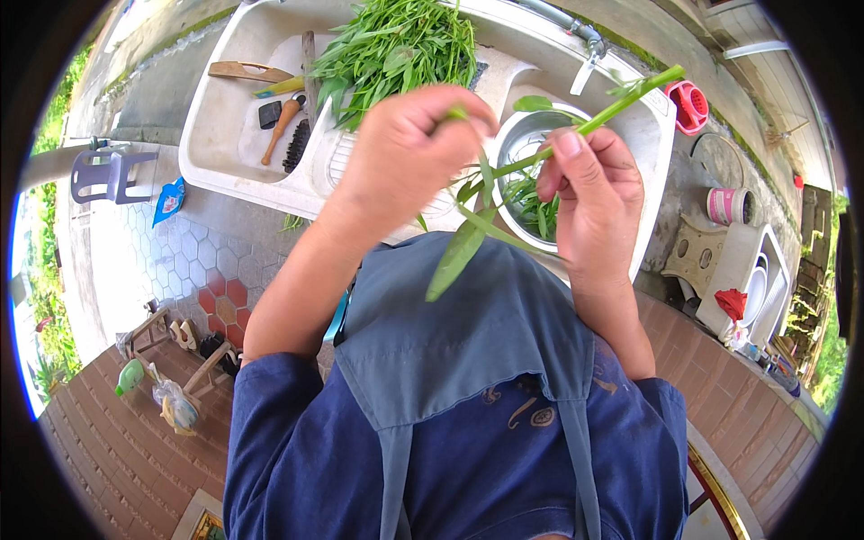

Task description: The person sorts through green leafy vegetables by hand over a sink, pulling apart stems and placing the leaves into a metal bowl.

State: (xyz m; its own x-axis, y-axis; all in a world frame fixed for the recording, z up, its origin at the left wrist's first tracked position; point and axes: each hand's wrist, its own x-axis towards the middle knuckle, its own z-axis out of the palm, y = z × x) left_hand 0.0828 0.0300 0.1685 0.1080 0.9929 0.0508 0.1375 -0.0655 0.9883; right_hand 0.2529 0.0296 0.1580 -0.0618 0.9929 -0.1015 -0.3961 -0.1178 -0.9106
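Observation:
My right hand [597,192] pinches a thick green leafy stem [617,106] between thumb and fingers, above a round metal pot [501,150]. That pot stands in the right basin and has green leaves [538,206] in it. Slightly blurred, my left hand [425,145] is closed on a small green piece of plant [457,113], left of the stem. Long leaves [459,260] hang from the stem's lower end, between the hands and over the grey apron. A large heap of leafy greens [405,57] lies behind my left hand, on the middle of the pale sink unit.
The left basin [192,145] holds a wooden-handled tool [282,131], a black-bristled brush [297,146] and a dark block [270,115]. A tap [595,48] reaches over the right basin. Beyond the sink stand a red plastic basket [690,108] and, at left, a grey plastic chair [111,177].

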